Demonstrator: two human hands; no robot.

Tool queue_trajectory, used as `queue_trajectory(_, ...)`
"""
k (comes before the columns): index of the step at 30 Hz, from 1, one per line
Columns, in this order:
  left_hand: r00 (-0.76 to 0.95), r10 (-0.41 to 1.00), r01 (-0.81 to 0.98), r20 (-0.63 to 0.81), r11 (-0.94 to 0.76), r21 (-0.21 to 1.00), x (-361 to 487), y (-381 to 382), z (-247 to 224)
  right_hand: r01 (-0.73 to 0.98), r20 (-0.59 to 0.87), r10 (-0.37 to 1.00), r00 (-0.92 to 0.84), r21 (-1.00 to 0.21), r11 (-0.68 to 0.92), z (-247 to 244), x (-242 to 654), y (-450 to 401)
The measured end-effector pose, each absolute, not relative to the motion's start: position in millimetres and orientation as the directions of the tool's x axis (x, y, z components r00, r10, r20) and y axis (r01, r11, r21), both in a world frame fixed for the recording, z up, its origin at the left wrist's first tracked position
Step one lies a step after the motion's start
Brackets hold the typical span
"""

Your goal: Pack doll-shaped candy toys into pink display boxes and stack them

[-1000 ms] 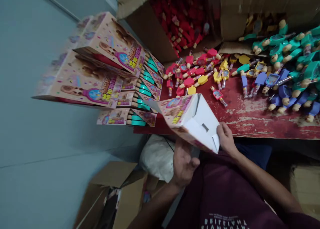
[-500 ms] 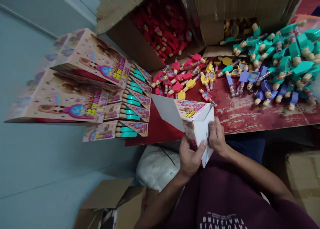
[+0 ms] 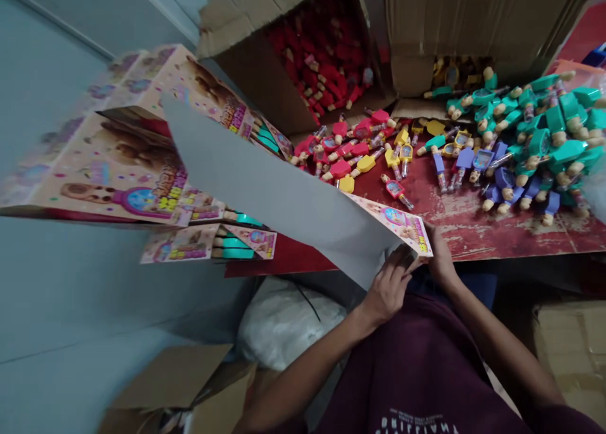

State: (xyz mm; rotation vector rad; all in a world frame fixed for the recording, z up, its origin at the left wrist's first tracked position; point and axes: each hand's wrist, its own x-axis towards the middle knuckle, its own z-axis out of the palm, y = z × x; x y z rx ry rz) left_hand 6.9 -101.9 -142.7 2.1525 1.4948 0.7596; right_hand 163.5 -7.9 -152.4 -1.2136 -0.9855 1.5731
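A printed display box [image 3: 284, 200] of thin card, its long white inner flap stretched up to the left, is held above the table's front edge. My left hand [image 3: 389, 285] grips its lower side near the opening, the fingertips partly inside. My right hand [image 3: 440, 254] is closed around the box's right end, with most of its fingers hidden behind the card. Finished-looking printed boxes [image 3: 127, 162] are stacked at the left, partly covered by the white flap; turquoise toys [image 3: 239, 246] show in their lower trays.
Loose red toys [image 3: 348, 146], yellow toys [image 3: 402, 146], purple toys [image 3: 504, 178] and turquoise toys [image 3: 540, 121] lie on the worn red table [image 3: 473, 235]. Behind stands a carton [image 3: 246, 93] of red toys. A white bag [image 3: 284, 326] and an open carton [image 3: 170, 377] are below.
The box has turned in my hands, so its long white flap now reaches up to the left over the stacked boxes. My left hand has shifted to the box's opening.
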Motion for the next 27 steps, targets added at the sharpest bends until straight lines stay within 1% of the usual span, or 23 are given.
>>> queue_trajectory(1, 0.344, 0.920, 0.744, 0.188, -0.390, 0.543, 6, -96, -158, -0.167, -0.248, 0.965, -0.080, -0.952, -0.258, -153, 174, -5)
queue_trajectory(3, 0.449, 0.886, 0.777, 0.115, -0.451, 0.438, 5, -84, -189, -0.082, -0.148, 0.989, -0.018, -0.985, -0.149, -153, 191, 2)
queue_trajectory(5, 0.529, 0.849, 0.789, 0.000, -0.492, 0.367, 6, -70, -216, 0.039, -0.019, 0.999, -0.038, -0.999, -0.017, -153, 199, 9)
queue_trajectory(6, 0.560, 0.827, 0.789, -0.055, -0.512, 0.339, 9, -63, -228, 0.085, 0.026, 0.997, -0.072, -0.996, 0.032, -154, 201, 14)
queue_trajectory(8, 0.591, 0.797, 0.787, -0.123, -0.537, 0.304, 17, -48, -245, 0.146, 0.061, 0.993, -0.105, -0.986, 0.077, -156, 198, 27)
queue_trajectory(10, 0.600, 0.790, 0.784, -0.128, -0.548, 0.290, 29, -32, -255, 0.183, 0.072, 0.996, -0.051, -0.980, 0.080, -158, 195, 42)
queue_trajectory(16, 0.657, 0.753, 0.727, -0.050, -0.614, 0.306, 70, 7, -252, 0.287, 0.134, 0.964, 0.229, -0.956, 0.065, -163, 214, 71)
queue_trajectory(18, 0.665, 0.747, 0.698, 0.024, -0.632, 0.337, 71, 3, -250, 0.334, 0.150, 0.947, 0.283, -0.941, 0.050, -166, 224, 69)
queue_trajectory(20, 0.600, 0.780, 0.684, 0.179, -0.616, 0.392, 61, -9, -252, 0.365, 0.147, 0.932, 0.331, -0.931, 0.018, -168, 230, 65)
queue_trajectory(22, 0.440, 0.824, 0.700, 0.356, -0.563, 0.439, 42, -22, -259, 0.380, 0.128, 0.921, 0.367, -0.925, -0.023, -171, 229, 62)
queue_trajectory(24, 0.310, 0.835, 0.726, 0.455, -0.517, 0.453, 23, -29, -267, 0.402, 0.129, 0.922, 0.364, -0.915, -0.031, -173, 225, 62)
queue_trajectory(25, 0.304, 0.833, 0.727, 0.462, -0.516, 0.453, 17, -31, -271, 0.414, 0.150, 0.923, 0.355, -0.910, -0.012, -175, 224, 62)
queue_trajectory(27, 0.391, 0.823, 0.707, 0.411, -0.555, 0.438, 14, -34, -276, 0.433, 0.232, 0.901, 0.367, -0.900, 0.055, -180, 225, 56)
